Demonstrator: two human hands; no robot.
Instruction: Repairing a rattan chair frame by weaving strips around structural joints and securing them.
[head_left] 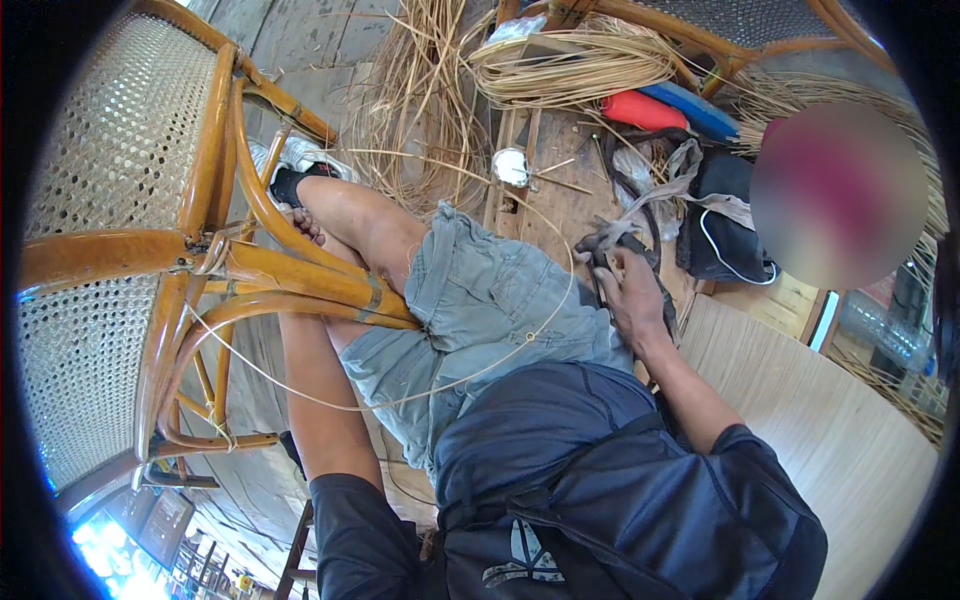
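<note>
A cane chair with a curved, glossy wooden frame and woven panels lies tilted across my left leg. Behind its curved rail, my left hand shows only curled fingers; what they grip is hidden. From the wrapped joint of the chair, a long pale cane strand loops over my lap toward the wooden board. My right hand is beside my right thigh, fingers closed about a dark thing I cannot make out. Grey cloth strips lie just beyond it.
Loose cane strands spread over the plank floor ahead. A coiled cane bundle, a red object and a small white-topped container are around the wooden board. At right stand a pale rounded tabletop and a clear plastic bottle.
</note>
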